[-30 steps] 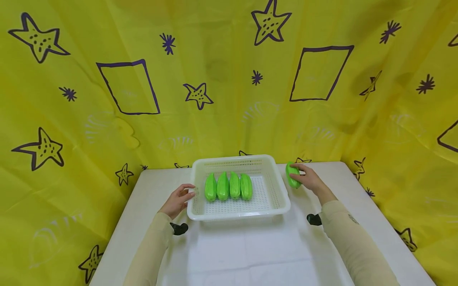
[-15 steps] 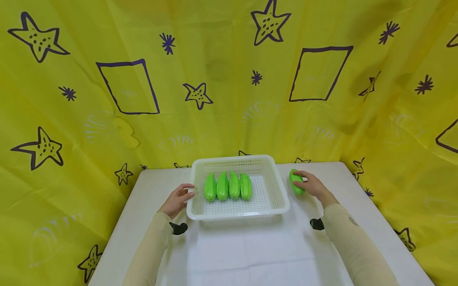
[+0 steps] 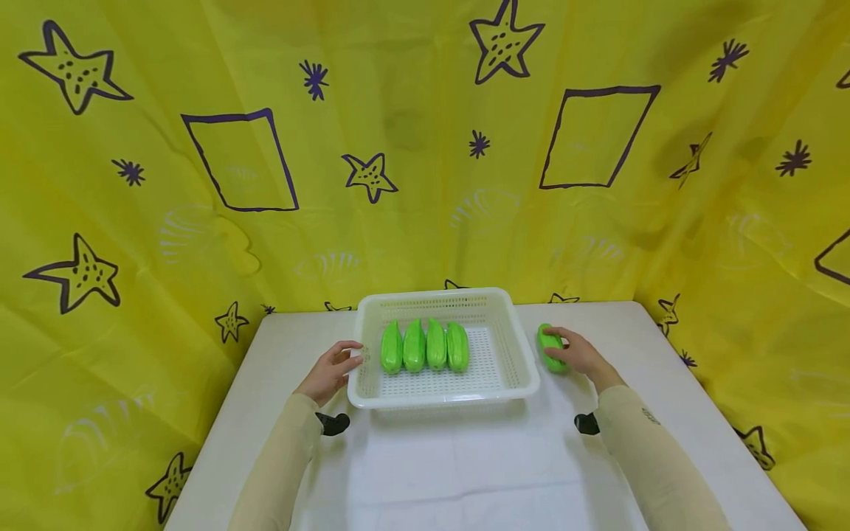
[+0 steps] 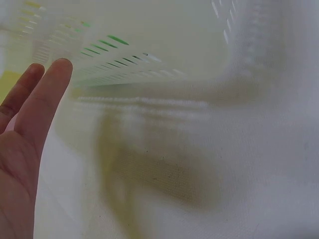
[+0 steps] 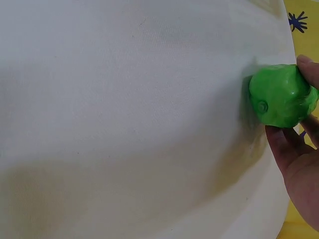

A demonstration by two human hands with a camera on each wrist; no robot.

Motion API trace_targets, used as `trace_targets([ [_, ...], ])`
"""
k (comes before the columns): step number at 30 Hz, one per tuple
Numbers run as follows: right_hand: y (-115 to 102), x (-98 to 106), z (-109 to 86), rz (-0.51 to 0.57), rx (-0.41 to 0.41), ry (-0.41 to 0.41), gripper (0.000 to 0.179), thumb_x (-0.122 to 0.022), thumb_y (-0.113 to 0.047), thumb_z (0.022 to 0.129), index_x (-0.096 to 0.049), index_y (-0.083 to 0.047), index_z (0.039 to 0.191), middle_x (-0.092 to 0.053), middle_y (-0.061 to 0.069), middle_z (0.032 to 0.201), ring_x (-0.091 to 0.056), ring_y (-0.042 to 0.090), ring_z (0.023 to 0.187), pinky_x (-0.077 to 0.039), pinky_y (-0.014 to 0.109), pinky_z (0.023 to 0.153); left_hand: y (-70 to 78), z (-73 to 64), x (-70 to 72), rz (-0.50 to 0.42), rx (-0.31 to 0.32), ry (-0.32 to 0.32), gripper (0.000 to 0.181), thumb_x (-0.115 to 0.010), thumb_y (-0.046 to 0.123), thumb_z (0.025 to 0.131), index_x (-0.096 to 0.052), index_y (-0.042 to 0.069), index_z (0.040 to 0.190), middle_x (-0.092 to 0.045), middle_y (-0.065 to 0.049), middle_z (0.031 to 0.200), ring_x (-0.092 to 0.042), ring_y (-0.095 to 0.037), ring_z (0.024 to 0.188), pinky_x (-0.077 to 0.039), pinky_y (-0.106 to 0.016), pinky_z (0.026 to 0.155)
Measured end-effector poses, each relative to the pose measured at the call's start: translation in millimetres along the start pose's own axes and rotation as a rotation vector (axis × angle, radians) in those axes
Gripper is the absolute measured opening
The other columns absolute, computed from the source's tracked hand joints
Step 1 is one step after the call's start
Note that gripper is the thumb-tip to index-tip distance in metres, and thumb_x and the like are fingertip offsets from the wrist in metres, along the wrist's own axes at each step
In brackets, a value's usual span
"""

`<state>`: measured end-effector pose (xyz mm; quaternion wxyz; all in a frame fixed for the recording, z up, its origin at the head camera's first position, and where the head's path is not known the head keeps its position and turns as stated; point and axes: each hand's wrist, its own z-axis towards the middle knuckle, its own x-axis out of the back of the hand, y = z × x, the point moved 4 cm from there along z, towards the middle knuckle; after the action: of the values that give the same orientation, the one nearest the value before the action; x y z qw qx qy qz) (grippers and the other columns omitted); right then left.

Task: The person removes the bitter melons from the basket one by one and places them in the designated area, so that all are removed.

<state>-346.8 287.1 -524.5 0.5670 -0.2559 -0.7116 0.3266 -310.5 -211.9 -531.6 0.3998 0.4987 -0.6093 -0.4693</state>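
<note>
In the head view, my left hand (image 3: 330, 373) touches the left side of a white perforated basket (image 3: 445, 402). Its fingers (image 4: 52, 92) look fairly straight against the basket wall in the left wrist view. Past the basket's right side, my right hand (image 3: 576, 352) grips a glossy green ridged vegetable (image 3: 550, 348) between thumb and fingers. The right wrist view shows the blunt end of this vegetable (image 5: 279, 99), low at the white tabletop; whether it rests there I cannot tell. Several similar green vegetables (image 3: 415, 346) lie side by side in the basket, toward its left half.
A white table (image 3: 465, 464) with a crease across its front carries the basket. Yellow curtains (image 3: 425, 243) with dark star drawings close off the back and sides. Dark wrist-worn pieces (image 3: 332, 423) stick out from both sleeves.
My right hand has brought the green vegetable nearer to me and slightly to the right, lower beside the basket. The left hand and the basket stay in place.
</note>
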Motion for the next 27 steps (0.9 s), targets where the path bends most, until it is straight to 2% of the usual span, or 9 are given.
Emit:
trace_targets([
  [6, 4.4, -3.0, 3.3, -0.010, -0.017, 0.000, 0.051, -0.061, -0.015, 0.097, -0.042, 0.002, 0.142, -0.033, 0.035, 0.144, -0.044, 0.049, 0.117, -0.045, 0.052, 0.091, -1.7, 1.8, 0.3, 0.002, -0.006, -0.001, 0.040, -0.063, 0.022, 0.096, -0.049, 0.013, 0.132, -0.029, -0.017, 0.155, -0.038, -0.034, 0.135, -0.041, -0.046, 0.103],
  [11, 5.5, -4.7, 6.1, -0.011, -0.027, -0.008, 0.052, -0.059, -0.015, 0.098, -0.041, 0.002, 0.143, -0.032, 0.035, 0.145, -0.042, 0.050, 0.120, -0.042, 0.056, 0.095, -1.5, 1.7, 0.9, 0.008, -0.003, 0.003, 0.040, -0.063, 0.023, 0.096, -0.049, 0.013, 0.132, -0.031, -0.016, 0.154, -0.040, -0.033, 0.132, -0.044, -0.041, 0.099],
  [19, 4.4, -4.3, 6.1, -0.027, -0.071, -0.007, 0.056, -0.059, -0.020, 0.099, -0.037, 0.000, 0.146, -0.026, 0.034, 0.150, -0.032, 0.054, 0.129, -0.031, 0.064, 0.104, -0.7, 0.8, 0.9, 0.007, 0.005, 0.009, 0.040, -0.063, 0.023, 0.097, -0.049, 0.013, 0.132, -0.025, -0.017, 0.157, -0.034, -0.035, 0.137, -0.038, -0.048, 0.105],
  [23, 5.8, -5.1, 6.8, -0.029, -0.072, -0.006, 0.056, -0.058, -0.020, 0.099, -0.036, 0.000, 0.147, -0.026, 0.033, 0.150, -0.031, 0.053, 0.130, -0.030, 0.064, 0.104, -1.0, 0.2, 0.2, 0.003, 0.007, 0.008, 0.039, -0.064, 0.023, 0.096, -0.049, 0.013, 0.131, -0.024, -0.018, 0.158, -0.031, -0.036, 0.140, -0.036, -0.051, 0.106],
  [27, 7.1, -5.6, 7.5, -0.026, -0.054, -0.010, 0.058, -0.058, -0.021, 0.099, -0.035, 0.001, 0.148, -0.026, 0.034, 0.150, -0.031, 0.054, 0.130, -0.031, 0.064, 0.103, -1.1, 0.5, 0.1, 0.006, 0.002, 0.006, 0.039, -0.064, 0.022, 0.096, -0.050, 0.013, 0.132, -0.028, -0.016, 0.156, -0.036, -0.034, 0.136, -0.041, -0.047, 0.103],
])
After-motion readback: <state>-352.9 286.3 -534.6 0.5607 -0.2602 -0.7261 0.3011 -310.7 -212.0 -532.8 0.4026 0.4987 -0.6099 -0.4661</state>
